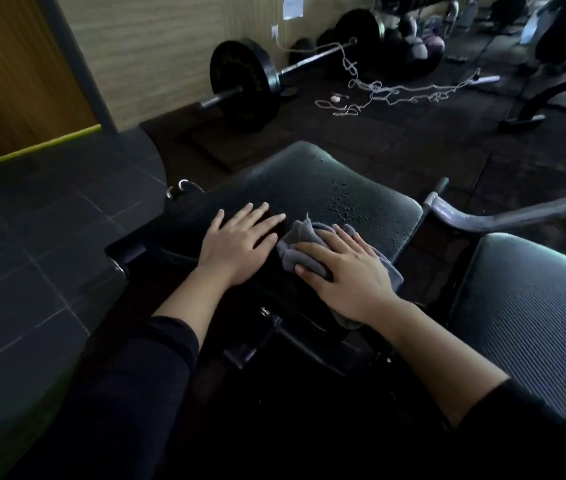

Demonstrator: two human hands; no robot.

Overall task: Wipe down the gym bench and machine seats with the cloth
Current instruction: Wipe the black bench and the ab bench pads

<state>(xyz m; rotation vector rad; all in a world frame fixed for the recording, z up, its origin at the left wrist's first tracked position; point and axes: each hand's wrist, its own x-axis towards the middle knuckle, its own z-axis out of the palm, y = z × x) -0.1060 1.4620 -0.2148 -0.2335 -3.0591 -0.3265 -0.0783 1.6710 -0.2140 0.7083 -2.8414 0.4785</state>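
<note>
A black padded machine seat (312,188) fills the middle of the view, with water droplets on its right half. My left hand (238,242) lies flat on the seat's near left part, fingers straight. My right hand (347,271) presses a crumpled grey cloth (300,239) onto the seat's near edge, fingers spread over the cloth. Part of the cloth sticks out to the left of the hand and part hangs below the wrist. A second black ribbed pad (530,306) sits to the right.
A grey metal frame tube (503,216) runs right of the seat. A loaded barbell (247,81) lies on the dark floor behind, beside a tangled white rope (395,91). Another bench (558,84) stands at the far right. Dark tiled floor (39,237) is on the left.
</note>
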